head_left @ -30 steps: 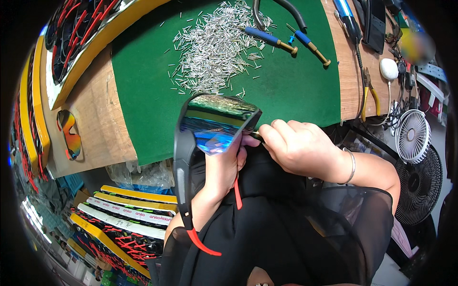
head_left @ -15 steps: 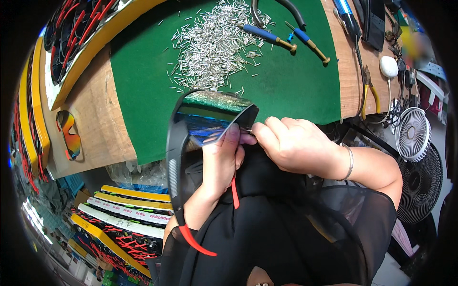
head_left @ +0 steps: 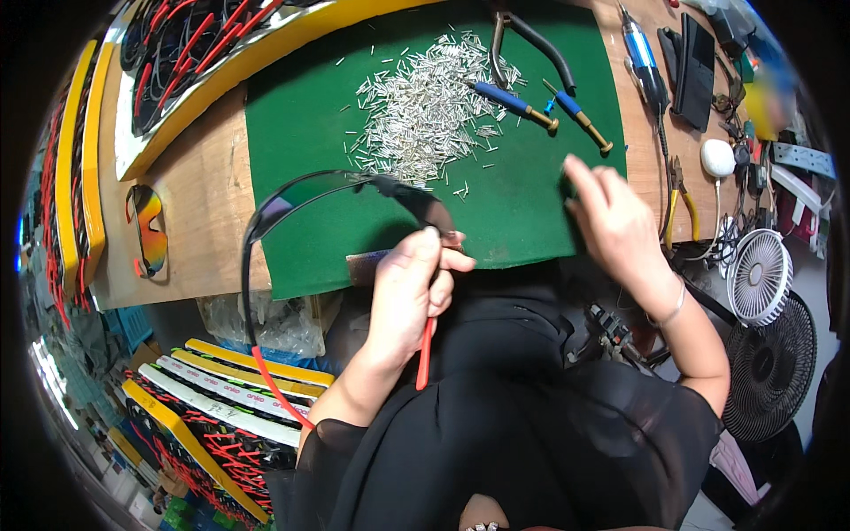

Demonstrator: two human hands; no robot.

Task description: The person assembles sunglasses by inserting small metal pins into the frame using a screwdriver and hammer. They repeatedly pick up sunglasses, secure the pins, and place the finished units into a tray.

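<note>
My left hand is closed on a pair of wraparound sunglasses with a black frame and red arm tips. They are turned edge-on above the front of a green mat; one arm curves out to the left, and a red tip hangs below my fingers. Over the mat's right side, my right hand is empty, its thumb and forefinger apart and slightly blurred. Beyond it lie two slim screwdrivers, one beside the metal pins and another farther right, with blue grips and brass ends.
A heap of small silvery pins covers the mat's far middle. Black-handled pliers lie behind. Orange-lensed sunglasses rest at left near a yellow-edged tray. Yellow-handled pliers and a white fan are at right.
My right hand has left the sunglasses and moved forward and right toward the screwdrivers. My left hand has turned the sunglasses so that the lens shows edge-on and the arm swings left.
</note>
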